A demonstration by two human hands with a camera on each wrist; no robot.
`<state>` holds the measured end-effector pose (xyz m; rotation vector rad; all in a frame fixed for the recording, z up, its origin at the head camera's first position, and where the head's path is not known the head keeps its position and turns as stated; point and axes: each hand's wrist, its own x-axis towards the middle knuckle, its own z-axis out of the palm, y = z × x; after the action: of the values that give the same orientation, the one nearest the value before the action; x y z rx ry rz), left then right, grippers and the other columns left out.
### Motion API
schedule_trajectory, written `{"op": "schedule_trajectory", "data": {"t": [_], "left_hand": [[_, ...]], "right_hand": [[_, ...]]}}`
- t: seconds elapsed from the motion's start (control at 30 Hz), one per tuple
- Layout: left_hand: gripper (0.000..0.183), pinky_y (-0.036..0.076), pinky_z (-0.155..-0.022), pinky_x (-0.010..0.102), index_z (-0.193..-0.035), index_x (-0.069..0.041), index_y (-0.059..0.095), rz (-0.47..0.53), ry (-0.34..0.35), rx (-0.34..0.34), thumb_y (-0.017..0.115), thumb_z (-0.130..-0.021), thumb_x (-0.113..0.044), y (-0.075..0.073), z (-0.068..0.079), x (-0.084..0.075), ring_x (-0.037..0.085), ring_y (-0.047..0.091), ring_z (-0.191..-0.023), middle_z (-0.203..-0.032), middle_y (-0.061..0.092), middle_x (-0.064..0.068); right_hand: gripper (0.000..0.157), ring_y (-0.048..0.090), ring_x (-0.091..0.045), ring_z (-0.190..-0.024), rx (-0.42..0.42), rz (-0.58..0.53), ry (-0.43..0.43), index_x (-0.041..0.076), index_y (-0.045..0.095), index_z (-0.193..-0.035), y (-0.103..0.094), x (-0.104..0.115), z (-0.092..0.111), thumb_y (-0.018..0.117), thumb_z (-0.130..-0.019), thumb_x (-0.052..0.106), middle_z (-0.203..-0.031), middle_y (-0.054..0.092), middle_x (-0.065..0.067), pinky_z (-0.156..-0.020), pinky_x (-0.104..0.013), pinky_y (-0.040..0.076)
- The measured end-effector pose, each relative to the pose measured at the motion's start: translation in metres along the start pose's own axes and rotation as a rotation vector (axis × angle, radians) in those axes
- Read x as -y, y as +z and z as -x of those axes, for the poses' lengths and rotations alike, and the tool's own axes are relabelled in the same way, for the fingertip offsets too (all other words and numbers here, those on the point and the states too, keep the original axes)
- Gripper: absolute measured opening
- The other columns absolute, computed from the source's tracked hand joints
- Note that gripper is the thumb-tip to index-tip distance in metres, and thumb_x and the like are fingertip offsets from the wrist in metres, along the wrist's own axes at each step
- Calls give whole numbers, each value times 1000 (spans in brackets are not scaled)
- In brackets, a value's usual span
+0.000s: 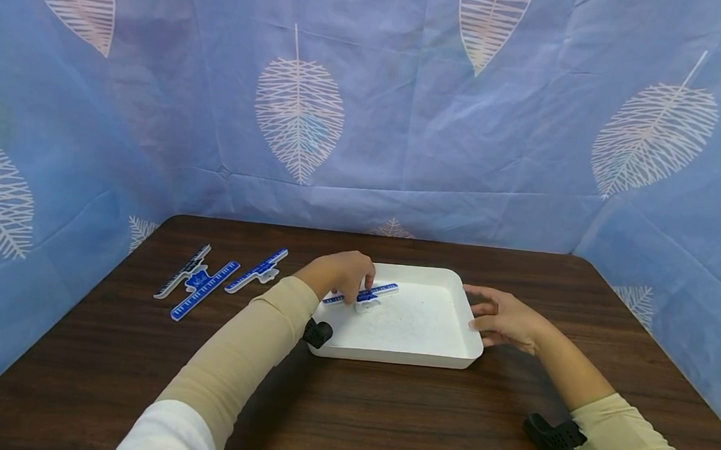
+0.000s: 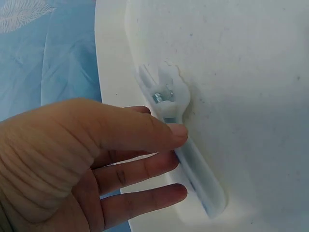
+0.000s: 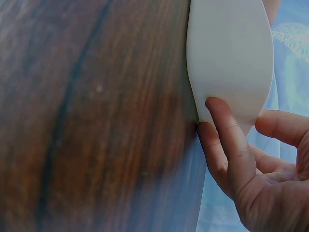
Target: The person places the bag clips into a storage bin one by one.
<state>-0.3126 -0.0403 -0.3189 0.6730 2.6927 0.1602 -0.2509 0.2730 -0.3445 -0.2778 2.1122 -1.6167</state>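
1. Left hand point(image 1: 346, 273) pinches a blue-and-white plastic ruler-shaped clip point(image 1: 384, 291) inside the left part of a white rectangular tray point(image 1: 431, 327); floor contact unclear.
2. Right hand point(image 1: 509, 320): fingers extended, touching tray's right wall.
3. Three similar clips point(image 1: 205, 291) lie left on dark-brown wood-grain table point(image 1: 397, 416).

Blue-and-white clip point(image 1: 369, 296), diagonal, in shallow white tray point(image 1: 416, 330)

Smooth tray point(image 1: 416, 330), probably plastic; plastic clip point(image 2: 200, 176), metal spring point(image 2: 158, 97); wood-grained table point(image 1: 384, 422).
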Motion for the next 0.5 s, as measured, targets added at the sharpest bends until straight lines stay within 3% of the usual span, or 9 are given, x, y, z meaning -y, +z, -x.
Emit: {"op": "schedule_trajectory", "data": {"t": [0.5], "left_hand": [[37,50,-72,28,-107,-18,68,-94,86,-32,79,-75,-4,-8,9,-4,17,56,-86,-95,59,-3]], "right_hand": [[86,64,-34,-102,-5,10,-4,1,10,-155,-1,-2,0,64,-88,-2,-136,44,-36,-79,-50,55]]}}
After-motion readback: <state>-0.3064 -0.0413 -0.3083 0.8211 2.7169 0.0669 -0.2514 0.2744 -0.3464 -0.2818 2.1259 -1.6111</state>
